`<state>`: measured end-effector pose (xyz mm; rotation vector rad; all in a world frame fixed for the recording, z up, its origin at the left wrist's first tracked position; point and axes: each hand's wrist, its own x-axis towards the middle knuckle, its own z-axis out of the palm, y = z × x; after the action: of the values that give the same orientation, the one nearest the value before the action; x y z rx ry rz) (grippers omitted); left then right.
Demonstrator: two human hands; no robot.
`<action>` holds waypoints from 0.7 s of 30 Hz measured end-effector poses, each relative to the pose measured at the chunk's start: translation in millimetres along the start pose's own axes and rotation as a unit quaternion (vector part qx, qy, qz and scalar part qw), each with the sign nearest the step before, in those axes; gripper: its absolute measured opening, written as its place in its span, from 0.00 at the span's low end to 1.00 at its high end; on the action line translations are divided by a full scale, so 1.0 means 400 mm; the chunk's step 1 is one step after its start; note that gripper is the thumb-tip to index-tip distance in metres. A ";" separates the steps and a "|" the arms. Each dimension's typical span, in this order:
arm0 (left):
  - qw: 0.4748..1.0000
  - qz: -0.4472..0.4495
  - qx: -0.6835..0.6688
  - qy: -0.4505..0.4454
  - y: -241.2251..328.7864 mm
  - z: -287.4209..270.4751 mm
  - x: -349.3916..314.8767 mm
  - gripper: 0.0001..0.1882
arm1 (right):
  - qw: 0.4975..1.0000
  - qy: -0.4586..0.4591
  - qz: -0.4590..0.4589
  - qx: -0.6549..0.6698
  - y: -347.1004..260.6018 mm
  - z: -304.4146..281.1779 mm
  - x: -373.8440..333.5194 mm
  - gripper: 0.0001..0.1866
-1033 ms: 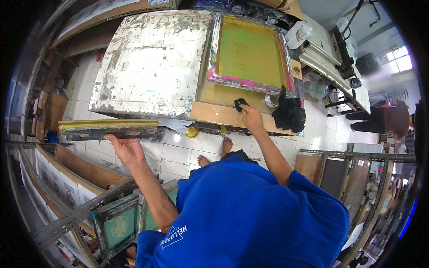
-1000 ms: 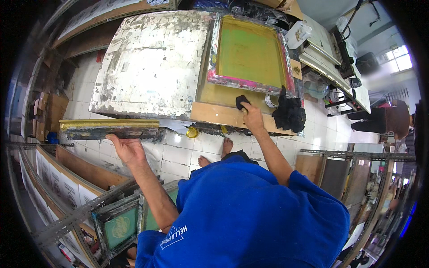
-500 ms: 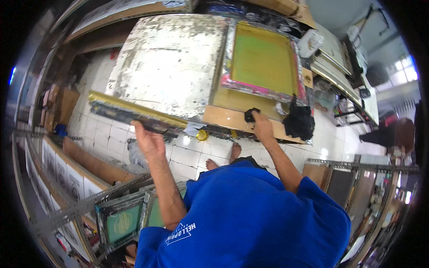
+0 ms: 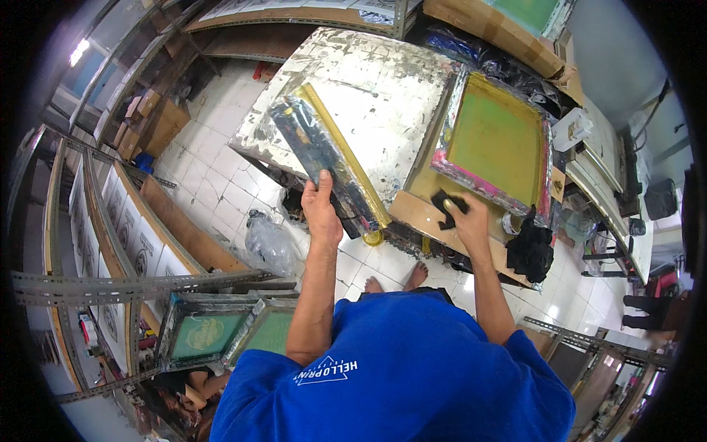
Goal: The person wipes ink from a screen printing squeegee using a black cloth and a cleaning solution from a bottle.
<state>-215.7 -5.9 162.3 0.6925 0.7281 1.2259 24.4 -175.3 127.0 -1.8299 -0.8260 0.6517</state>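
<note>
My left hand (image 4: 322,210) grips a screen-printing frame (image 4: 324,158) by its dark, taped side. It is tilted nearly edge-on above the white table, so only a narrow strip of yellow shows and most of its face is hidden. My right hand (image 4: 469,219) is closed on a crumpled black cloth (image 4: 446,209), just over a brown board (image 4: 420,218) at the table's near edge. Beyond that hand lies a second screen-printing frame (image 4: 497,140), with yellow-green mesh and pink-stained, taped edges. A larger black cloth (image 4: 530,253) hangs over the table corner to the right.
The paint-worn white table (image 4: 353,81) spans the middle. A tape roll (image 4: 511,224) sits near the black cloth. A clear plastic bag (image 4: 269,243) lies on the tiled floor. Metal racks (image 4: 147,287) with boards stand at left, green-mesh frames (image 4: 210,331) below. A white container (image 4: 571,130) stands at right.
My left hand has swung the held frame from nearly level to a steep slant over the table. My right hand keeps the cloth near the board. The whole view has shifted.
</note>
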 end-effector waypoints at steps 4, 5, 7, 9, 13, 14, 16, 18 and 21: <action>0.999 -0.024 0.047 -0.015 -0.014 0.028 -0.029 0.11 | 0.983 0.019 -0.112 0.146 -0.212 0.086 0.079 0.14; 0.998 -0.027 0.050 -0.020 -0.023 0.032 -0.033 0.11 | 0.977 0.030 -0.147 0.151 -0.253 0.106 0.096 0.15; 0.995 -0.037 0.082 -0.030 -0.038 0.045 -0.045 0.12 | 0.957 0.080 -0.241 0.139 -0.331 0.138 0.130 0.17; 0.993 -0.041 0.104 -0.038 -0.050 0.052 -0.060 0.11 | 0.946 0.095 -0.307 0.049 -0.400 0.151 0.158 0.17; 0.990 -0.049 0.130 -0.033 -0.062 0.079 -0.093 0.10 | 0.918 0.104 -0.377 -0.067 -0.457 0.208 0.229 0.15; 0.990 -0.036 0.131 -0.033 -0.073 0.080 -0.097 0.10 | 0.910 0.110 -0.382 -0.118 -0.451 0.224 0.235 0.15; 0.989 -0.028 0.140 -0.024 -0.086 0.082 -0.105 0.11 | 0.886 0.121 -0.391 -0.217 -0.430 0.251 0.242 0.16; 0.987 -0.036 0.156 0.002 -0.093 0.078 -0.117 0.12 | 0.898 0.112 -0.383 -0.188 -0.415 0.270 0.234 0.16; 0.991 -0.052 0.122 0.014 -0.122 0.082 -0.133 0.12 | 0.913 0.098 -0.353 -0.178 -0.393 0.274 0.223 0.17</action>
<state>-171.3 -69.9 148.9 0.8283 0.9374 1.0623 -40.3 0.1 225.9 -1.6932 -1.4293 -0.1571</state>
